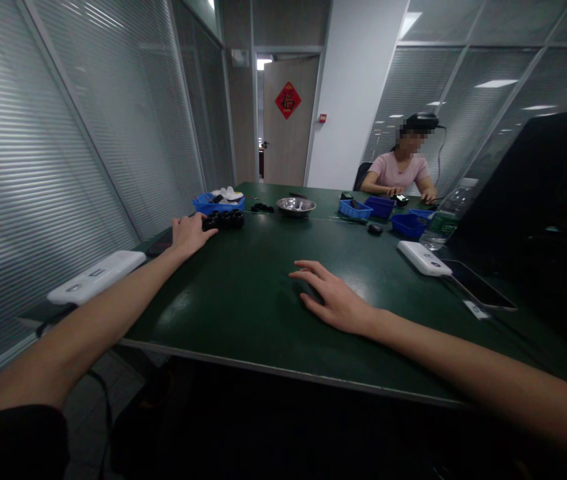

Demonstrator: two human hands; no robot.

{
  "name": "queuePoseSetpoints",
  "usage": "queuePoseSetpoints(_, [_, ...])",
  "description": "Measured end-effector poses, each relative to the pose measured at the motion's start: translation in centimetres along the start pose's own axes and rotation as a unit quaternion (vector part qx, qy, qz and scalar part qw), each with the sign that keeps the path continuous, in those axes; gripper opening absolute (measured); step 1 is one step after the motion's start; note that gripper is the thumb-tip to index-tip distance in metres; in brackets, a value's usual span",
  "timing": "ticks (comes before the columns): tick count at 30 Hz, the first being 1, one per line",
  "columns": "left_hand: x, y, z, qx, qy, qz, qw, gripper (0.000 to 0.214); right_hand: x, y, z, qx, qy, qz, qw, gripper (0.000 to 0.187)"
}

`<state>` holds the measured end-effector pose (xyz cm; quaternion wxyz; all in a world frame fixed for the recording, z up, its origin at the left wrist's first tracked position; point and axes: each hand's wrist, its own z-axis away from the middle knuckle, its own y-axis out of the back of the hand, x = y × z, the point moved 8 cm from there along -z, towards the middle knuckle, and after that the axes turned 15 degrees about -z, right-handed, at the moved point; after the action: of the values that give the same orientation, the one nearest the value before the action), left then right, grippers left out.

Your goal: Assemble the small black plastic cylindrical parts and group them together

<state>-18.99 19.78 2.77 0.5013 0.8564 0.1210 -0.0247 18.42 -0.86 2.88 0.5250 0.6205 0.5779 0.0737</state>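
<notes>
My left hand (pixel 189 233) reaches far out over the dark green table (pixel 243 300), its fingers curled on a black lumpy object (pixel 224 220) that sits in front of a blue tray (pixel 218 200) holding white things. Near the middle of the table, my right hand (pixel 330 297) lies flat with its fingers spread and nothing in it.
A metal bowl (pixel 296 206) stands at the far middle. Blue bins (pixel 369 208), a water bottle (pixel 448 220), a white power bank (pixel 424 259) and a phone (pixel 478 285) lie to the right. Another white power bank (pixel 96 277) is at the left edge. A person (pixel 403 170) sits at the far end.
</notes>
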Motion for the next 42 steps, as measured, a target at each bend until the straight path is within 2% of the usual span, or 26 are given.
queuePoseSetpoints(7, [0.1,0.4,0.2,0.001,0.004,0.012,1.000,0.054,0.1,-0.1,-0.1,-0.004,0.000,0.003,1.000,0.044])
queuePoseSetpoints(20, [-0.1,0.0,0.0,-0.023,0.020,0.037,0.999,0.060,0.0,-0.1,0.0,-0.008,-0.005,0.003,1.000,0.040])
queuePoseSetpoints(26, [0.1,0.7,0.2,-0.005,0.026,0.052,0.998,0.063,0.6,-0.3,0.1,-0.019,-0.034,0.047,0.998,0.041])
queuePoseSetpoints(30, [0.3,1.2,0.4,0.013,0.014,0.053,0.998,0.061,2.8,-0.5,0.5,-0.061,-0.110,0.083,0.989,0.052])
queuePoseSetpoints(33, [0.5,1.0,0.4,0.005,0.009,0.045,0.999,0.060,5.3,0.4,0.9,-0.098,-0.142,0.072,0.982,0.060])
queuePoseSetpoints(37, [0.7,0.7,0.4,0.004,0.006,0.040,0.999,0.058,11.3,3.9,2.0,-0.103,-0.250,0.109,0.957,0.067])
queuePoseSetpoints(39, [0.9,0.7,0.5,0.008,0.000,0.039,0.999,0.057,14.2,6.0,2.8,-0.087,-0.302,0.137,0.939,0.071])
queuePoseSetpoints(42, [1.0,0.9,0.6,0.012,-0.009,0.045,0.999,0.056,16.7,7.9,3.4,-0.064,-0.337,0.165,0.925,0.076])
